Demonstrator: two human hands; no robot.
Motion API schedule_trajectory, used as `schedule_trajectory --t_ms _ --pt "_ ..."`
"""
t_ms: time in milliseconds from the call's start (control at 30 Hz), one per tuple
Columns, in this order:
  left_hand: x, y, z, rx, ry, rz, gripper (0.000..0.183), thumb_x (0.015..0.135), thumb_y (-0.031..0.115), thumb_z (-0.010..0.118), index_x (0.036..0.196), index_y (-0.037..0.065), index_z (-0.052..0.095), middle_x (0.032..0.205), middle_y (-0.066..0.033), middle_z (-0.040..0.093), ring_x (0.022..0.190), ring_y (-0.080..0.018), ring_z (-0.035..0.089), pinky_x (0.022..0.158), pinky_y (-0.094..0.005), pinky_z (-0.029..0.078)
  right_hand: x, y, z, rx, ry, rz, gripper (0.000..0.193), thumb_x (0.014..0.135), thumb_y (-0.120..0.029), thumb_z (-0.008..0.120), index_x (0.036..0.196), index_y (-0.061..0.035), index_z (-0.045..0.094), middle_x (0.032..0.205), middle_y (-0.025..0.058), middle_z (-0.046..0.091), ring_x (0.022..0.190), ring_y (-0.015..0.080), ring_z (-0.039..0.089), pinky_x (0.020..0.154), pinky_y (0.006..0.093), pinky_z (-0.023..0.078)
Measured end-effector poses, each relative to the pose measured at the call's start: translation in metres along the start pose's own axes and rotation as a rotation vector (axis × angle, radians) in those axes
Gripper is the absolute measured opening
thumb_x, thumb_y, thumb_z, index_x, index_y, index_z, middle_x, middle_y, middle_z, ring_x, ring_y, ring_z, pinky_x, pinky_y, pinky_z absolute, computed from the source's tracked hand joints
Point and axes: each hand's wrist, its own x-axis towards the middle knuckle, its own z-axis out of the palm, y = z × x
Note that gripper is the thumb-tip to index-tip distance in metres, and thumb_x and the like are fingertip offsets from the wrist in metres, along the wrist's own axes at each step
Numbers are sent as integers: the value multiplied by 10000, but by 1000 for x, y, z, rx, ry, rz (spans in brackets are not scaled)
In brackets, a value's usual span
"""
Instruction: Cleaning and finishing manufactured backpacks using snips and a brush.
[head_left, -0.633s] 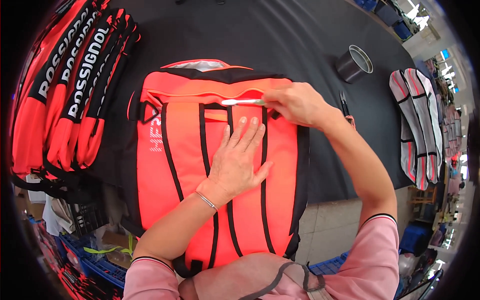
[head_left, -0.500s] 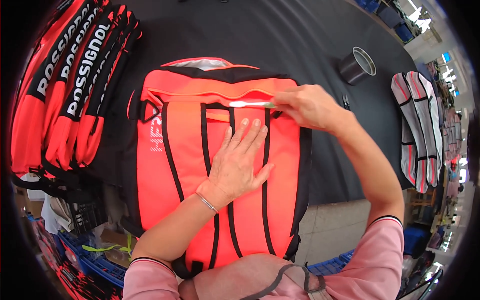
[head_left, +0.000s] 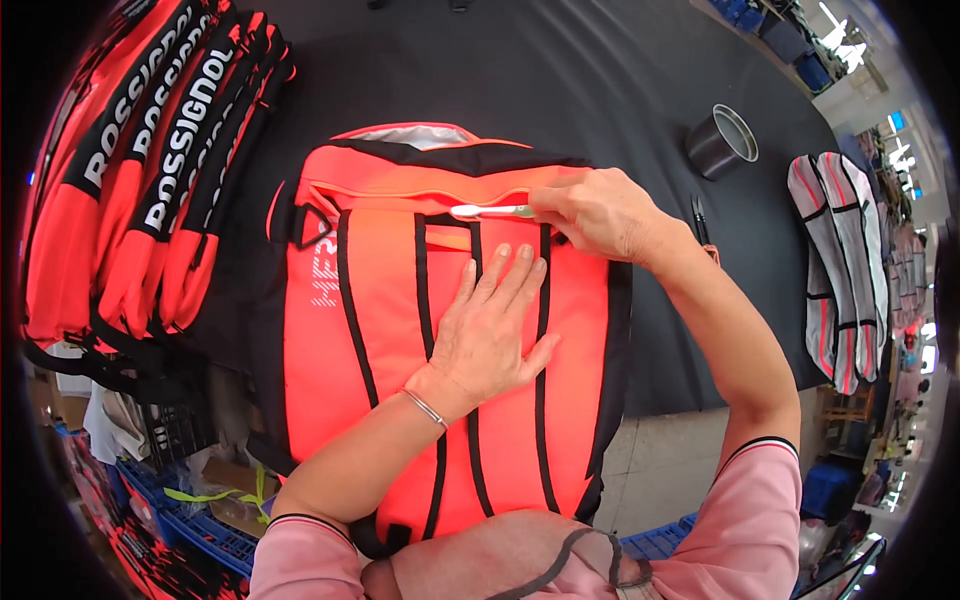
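Observation:
A bright orange-red backpack (head_left: 385,290) with black trim lies on the table in front of me, its strap side up. My left hand (head_left: 488,325) rests flat on the back panel, fingers slightly spread, holding nothing. Near the bag's upper right, my right hand (head_left: 597,213) pinches a white and green toothbrush (head_left: 490,211). The brush's white head points left and lies along the seam at the top of the straps, below a wavy orange-edged flap. A small orange loop (head_left: 449,238) sits just under it. My right fingers hide the handle end.
Several similar red and black bags (head_left: 170,200) stand stacked at the left. On the black table (head_left: 560,90), a dark metal cup (head_left: 722,142) and a small pointed tool (head_left: 702,222) lie to the right. Grey padded straps (head_left: 840,270) are at the far right; blue crates (head_left: 205,535) are below.
My right hand and the toothbrush have moved a little left along the seam relative to the bag. My left hand stays in place on the panel. The whole view has shifted slightly.

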Motion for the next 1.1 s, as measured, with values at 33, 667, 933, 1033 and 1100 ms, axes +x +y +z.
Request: schedule_trajectory --t_ms 33,667,933,1033,1100 --pt "1 -1 2 -15 -13 -2 733 854 370 669 1444 4 438 1519 -186 400 1444 -349 320 1151 -537 290 -2 2 -1 12 7 1 87 879 -146 619 931 -80 643 812 106 670 739 339 653 618 444 509" --pt "-5 -4 -4 -23 38 9 725 836 365 702 1425 11 473 1491 -183 443 1420 -352 365 1149 -532 298 -46 10 -7 44 36 40 120 895 -142 576 980 -81 633 841 118 675 757 339 663 625 435 525" --pt "1 -3 -3 -7 55 -3 712 800 326 752 1407 42 509 1453 -188 486 1382 -384 414 1105 -557 358 9 -24 16 -15 -6 -112 173 826 -132 622 987 -71 621 823 117 666 759 328 675 623 447 527" --pt "-8 -5 -4 -114 175 26 500 820 311 753 1224 35 650 1315 -160 607 1323 -338 497 1096 -520 388 -23 -12 1 39 75 41 86 885 -138 619 943 -77 603 813 100 625 714 336 637 587 429 500" --pt "-13 -14 2 -188 340 79 370 819 266 758 1107 41 700 1208 -135 667 1292 -327 529 1075 -517 413 -51 -8 -12 32 163 91 61 897 -121 607 935 -73 602 823 103 625 742 345 634 605 433 491"
